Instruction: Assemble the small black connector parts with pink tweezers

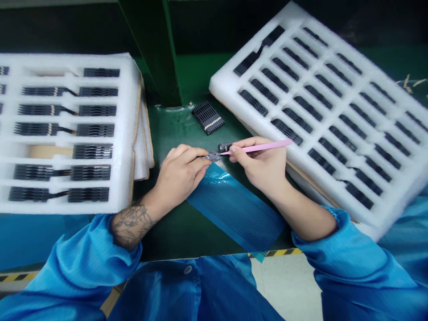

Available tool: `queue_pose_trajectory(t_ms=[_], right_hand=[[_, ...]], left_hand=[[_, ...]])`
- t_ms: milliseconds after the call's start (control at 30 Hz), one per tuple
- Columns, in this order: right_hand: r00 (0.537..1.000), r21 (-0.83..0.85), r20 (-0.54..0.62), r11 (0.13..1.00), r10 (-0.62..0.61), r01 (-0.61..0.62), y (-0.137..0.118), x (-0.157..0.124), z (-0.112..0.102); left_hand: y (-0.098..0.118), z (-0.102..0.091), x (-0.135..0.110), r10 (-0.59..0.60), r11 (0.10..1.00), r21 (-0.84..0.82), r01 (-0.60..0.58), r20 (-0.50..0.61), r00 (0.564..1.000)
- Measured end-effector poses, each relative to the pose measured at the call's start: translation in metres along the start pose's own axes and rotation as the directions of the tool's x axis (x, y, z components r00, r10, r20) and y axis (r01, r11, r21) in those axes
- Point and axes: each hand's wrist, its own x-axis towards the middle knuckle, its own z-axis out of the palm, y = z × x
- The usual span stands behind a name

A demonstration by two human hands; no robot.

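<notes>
My left hand (180, 171) is closed in a pinch on a small black part (213, 156) held just above the green bench. My right hand (262, 165) grips a pink stick-like tool (264, 146) like a pen, its tip touching that black part. Under both hands lies a blue perforated sheet (239, 209), running diagonally toward the bench's front edge. A second small dark piece (224, 146) sits just behind the tool tip.
A white foam tray (129, 133) with rows of black parts stands at the left, stacked on others. A larger tilted foam tray (230, 73) fills the right. A loose black comb-like part (207, 117) lies near a green post (157, 49).
</notes>
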Motion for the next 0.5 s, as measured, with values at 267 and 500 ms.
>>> queue_pose_trajectory(t_ms=[267, 500], right_hand=[[1.0, -0.051, -0.007, 0.998, -0.028, 0.028, -0.0011, 0.0005, 0.0005], [0.999, 0.041, -0.041, 0.999, -0.011, 0.012, 0.0021, -0.001, 0.0006]], left_hand=[[0.005, -0.0003, 0.0042, 0.098, 0.964, 0.242, -0.113, 0.076, 0.992], [0.0055, -0.0021, 0.0039, 0.115, 0.954, 0.265, -0.141, 0.113, 0.987]])
